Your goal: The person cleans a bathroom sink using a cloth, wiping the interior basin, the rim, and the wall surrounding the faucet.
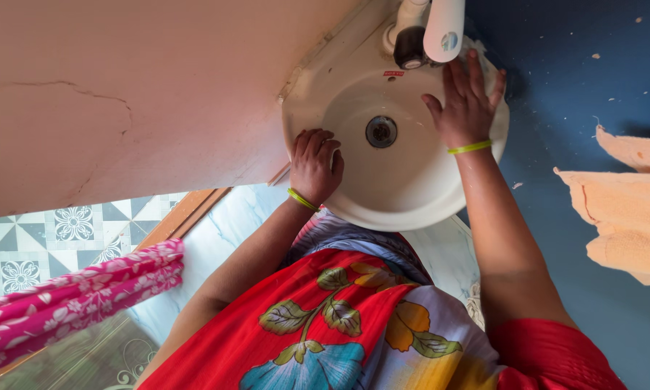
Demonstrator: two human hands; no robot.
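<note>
2 hands on the sink (411, 195): left hand (315, 165) curled over the near rim, right hand (466, 107) spread flat on the far rim beside the tap (440, 29). Neither holds anything. Risk: if the rim is wet, a leaning palm could slip.

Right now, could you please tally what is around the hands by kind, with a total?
Hands: 2, left hand and right hand, both resting on the basin
Yellow-green bangles: 2, left bangle and right bangle
White wash basin: 1
Drain: 1
White tap: 1
Total: 7
</note>
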